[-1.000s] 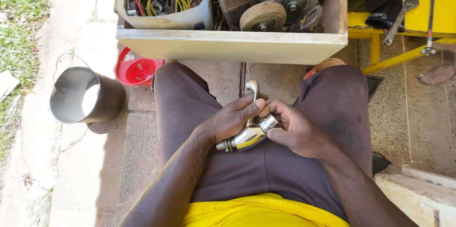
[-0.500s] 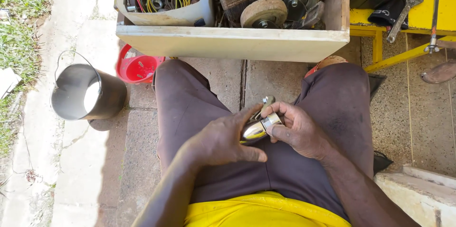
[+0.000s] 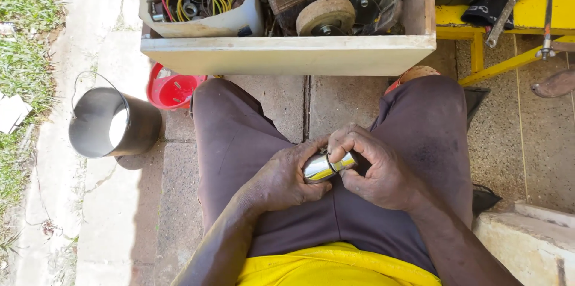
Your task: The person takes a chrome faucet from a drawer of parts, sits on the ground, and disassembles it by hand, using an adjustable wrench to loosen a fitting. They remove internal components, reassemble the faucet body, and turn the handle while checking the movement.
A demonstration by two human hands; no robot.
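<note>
Below the wooden box (image 3: 287, 55), left hand (image 3: 287, 179) and right hand (image 3: 374, 169) curl their fingers tightly around a shiny metal tube (image 3: 320, 168) over the lap

Single head-worn view, looking steeply down, close above the lap, open pale wooden box of tools (image 3: 287, 55) beyond the fingers (image 3: 350, 142), grey metal bucket (image 3: 111, 123) far left of them.

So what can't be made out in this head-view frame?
- Shiny metal part: both ends hidden by the left hand and right hand, so its full shape is unclear.
- Wooden box: contents cut off by the top edge.
- Red container: partly behind the knee.
</note>
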